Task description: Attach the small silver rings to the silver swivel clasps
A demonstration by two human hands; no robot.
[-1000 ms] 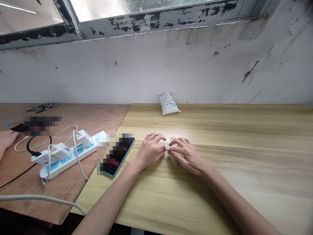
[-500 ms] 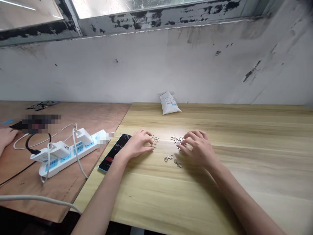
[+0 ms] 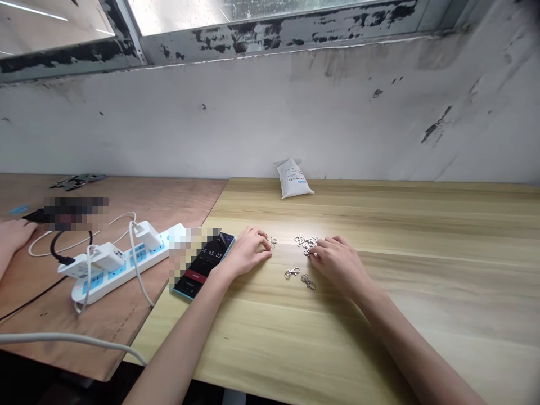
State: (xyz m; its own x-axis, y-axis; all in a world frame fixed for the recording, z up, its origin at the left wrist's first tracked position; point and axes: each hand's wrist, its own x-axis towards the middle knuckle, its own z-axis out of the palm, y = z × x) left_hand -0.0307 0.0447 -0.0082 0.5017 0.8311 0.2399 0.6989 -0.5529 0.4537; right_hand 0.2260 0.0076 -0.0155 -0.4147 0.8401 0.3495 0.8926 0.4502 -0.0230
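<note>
- The small metal clasps (image 3: 306,241) lie in a loose pile at the fingertips of the right hand (image 3: 337,261), just to its left and a little beyond.
- That hand's thumb and fingers are bunched at the near edge of the pile — whether they are clamped on a clasp, I cannot tell.
- Nearer the body than the pile, and left of the same hand, two pieces lie apart from the rest: one clasp with a ring (image 3: 292,273), and a second clasp (image 3: 307,282) beside it, closer to the right hand.
- Some small rings (image 3: 273,242) sit at the fingertips of the left hand (image 3: 248,252), partly hidden by them. The fingers are curled, thumb and forefinger slightly apart; I cannot tell if a ring is between them.
- The step in hand looks like picking out single pieces, one hand at each group. Separating one calls for a narrow fingertip pinch and a small lift, since neighbours lie close enough to snag.
- Left of the left hand, a phone (image 3: 198,274) shows a running-time display; the forearm passes just beside it.
- Beyond both hands, a white packet (image 3: 295,181) rests at the back of the table (image 3: 253,337).
- Farther left — well apart from the left hand — is a white power strip (image 3: 137,260) with plugs.
</note>
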